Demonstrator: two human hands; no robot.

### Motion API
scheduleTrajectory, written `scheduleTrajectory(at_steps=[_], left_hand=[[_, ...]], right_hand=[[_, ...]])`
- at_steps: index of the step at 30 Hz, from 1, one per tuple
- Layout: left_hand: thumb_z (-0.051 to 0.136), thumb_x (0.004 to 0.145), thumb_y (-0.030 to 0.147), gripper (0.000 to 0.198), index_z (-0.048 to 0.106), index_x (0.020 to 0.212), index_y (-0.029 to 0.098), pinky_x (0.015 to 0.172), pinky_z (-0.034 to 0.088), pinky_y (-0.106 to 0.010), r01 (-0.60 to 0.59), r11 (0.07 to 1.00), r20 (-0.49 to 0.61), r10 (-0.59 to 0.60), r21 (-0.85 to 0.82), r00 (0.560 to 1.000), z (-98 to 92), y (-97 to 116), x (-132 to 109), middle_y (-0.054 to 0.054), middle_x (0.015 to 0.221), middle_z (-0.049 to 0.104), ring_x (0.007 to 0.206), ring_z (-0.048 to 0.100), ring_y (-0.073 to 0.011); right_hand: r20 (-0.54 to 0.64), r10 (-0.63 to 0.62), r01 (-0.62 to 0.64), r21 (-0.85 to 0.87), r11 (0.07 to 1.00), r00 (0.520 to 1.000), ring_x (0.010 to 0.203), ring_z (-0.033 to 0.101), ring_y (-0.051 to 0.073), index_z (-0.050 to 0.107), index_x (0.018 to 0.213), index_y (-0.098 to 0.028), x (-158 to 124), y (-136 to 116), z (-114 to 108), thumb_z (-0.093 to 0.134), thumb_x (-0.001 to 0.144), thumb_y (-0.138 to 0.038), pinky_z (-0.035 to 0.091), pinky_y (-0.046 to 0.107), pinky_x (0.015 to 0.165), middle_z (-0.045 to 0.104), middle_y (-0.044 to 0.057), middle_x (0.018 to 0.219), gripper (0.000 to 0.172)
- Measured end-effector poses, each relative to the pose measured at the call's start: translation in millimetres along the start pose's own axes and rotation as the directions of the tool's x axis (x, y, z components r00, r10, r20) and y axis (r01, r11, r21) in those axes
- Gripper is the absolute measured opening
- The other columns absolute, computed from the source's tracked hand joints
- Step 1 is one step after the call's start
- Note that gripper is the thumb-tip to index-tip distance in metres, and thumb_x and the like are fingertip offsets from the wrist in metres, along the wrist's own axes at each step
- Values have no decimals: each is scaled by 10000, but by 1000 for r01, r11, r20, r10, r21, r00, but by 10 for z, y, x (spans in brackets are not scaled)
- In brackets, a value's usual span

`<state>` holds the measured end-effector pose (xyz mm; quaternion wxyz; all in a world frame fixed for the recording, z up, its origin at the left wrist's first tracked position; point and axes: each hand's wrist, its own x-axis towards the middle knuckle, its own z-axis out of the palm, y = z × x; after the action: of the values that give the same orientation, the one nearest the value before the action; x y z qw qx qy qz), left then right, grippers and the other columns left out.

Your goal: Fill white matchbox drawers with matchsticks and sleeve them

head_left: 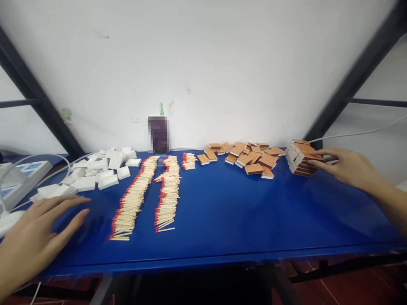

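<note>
Bright, even light here, and the wall (222,63) shows pale, greying toward the top corners! Soft sheen across the glossy table (219,224), deep gloom beneath. Posts (359,72) slant outward, wide-lens style; one patch (159,134) is pixelated into blocks.

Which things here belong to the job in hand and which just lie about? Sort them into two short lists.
In the job, it seems:
white trays, near the left hand
rows of matches
loose matchboxes
stacked matchboxes, touched by the right hand

Apparently just lying about:
white-and-blue strip, far left
white cable at right
dark blurred item by the wall
</note>
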<state>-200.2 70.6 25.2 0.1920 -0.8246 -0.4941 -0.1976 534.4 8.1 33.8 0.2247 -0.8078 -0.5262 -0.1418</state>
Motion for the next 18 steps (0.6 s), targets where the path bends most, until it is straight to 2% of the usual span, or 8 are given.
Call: scheduleTrajectory(at_steps=[4, 6, 9, 11, 14, 16, 18], left_hand=[[368, 979, 484, 472, 580, 1211, 132, 1070, 367, -487, -93, 995, 126, 88, 36, 988, -49, 85, 366, -79, 1245, 568, 1188, 510, -281], [411, 969, 486, 477, 580, 1234, 126, 1073, 368, -493, -119, 990, 170, 104, 79, 980, 8, 88, 546, -87, 1271, 549, 1219, 493, -298], [401, 967, 486, 453, 621, 1217, 179, 1007, 423, -528, -88, 986, 194, 60, 138, 979, 185, 50, 735, -65, 1266, 552, 1214, 500, -332], [356, 974, 474, 457, 656, 1158, 182, 979, 424, -577, -13, 985, 131, -10, 172, 991, 321, 10, 799, -53, 1212, 566, 1202, 505, -349], [329, 973, 467, 487, 704, 950, 157, 1008, 379, -608, -38, 991, 116, 23, 129, 993, 459, -45, 836, -42, 1131, 585, 1206, 500, -344], [314, 974, 447, 493, 702, 936, 145, 1019, 361, -613, -81, 990, 127, 65, 119, 990, 461, -65, 848, -45, 1110, 593, 1218, 490, -340], [318, 975, 430, 481, 694, 984, 131, 1015, 369, -599, -116, 986, 137, 98, 124, 986, 382, -58, 862, -57, 1131, 587, 1232, 477, -343]], right_hand=[[38, 37, -37, -5, 999, 999, 842, 694, 282, 685, 965, -217, 41, -41, -65, 632, 678, -535, 489, 398, 747, 725, 112, 1053, 432], [24, 25, -25, -5, 1000, 999, 826, 695, 283, 675, 988, -216, 55, -45, -79, 654, 675, -539, 490, 400, 742, 717, 115, 1054, 450], [34, -7, 7, -21, 1000, 999, 809, 687, 283, 670, 1060, -199, 57, -36, -74, 683, 663, -550, 491, 398, 732, 697, 135, 1076, 530], [68, -24, 25, -14, 1000, 997, 815, 680, 276, 660, 1106, -187, 49, -41, -63, 674, 689, -541, 492, 385, 722, 685, 145, 1110, 546], [102, -26, 26, 5, 1000, 994, 814, 666, 260, 661, 1098, -163, 43, -72, -47, 649, 727, -469, 490, 373, 746, 676, 146, 1095, 481], [98, -8, 8, 5, 1000, 995, 809, 657, 246, 663, 1092, -136, 48, -88, -43, 642, 725, -435, 487, 368, 772, 656, 157, 1105, 474], [94, 4, -4, 1, 1000, 996, 793, 649, 233, 663, 1099, -136, 49, -87, -54, 640, 720, -442, 482, 368, 776, 643, 157, 1118, 487]])
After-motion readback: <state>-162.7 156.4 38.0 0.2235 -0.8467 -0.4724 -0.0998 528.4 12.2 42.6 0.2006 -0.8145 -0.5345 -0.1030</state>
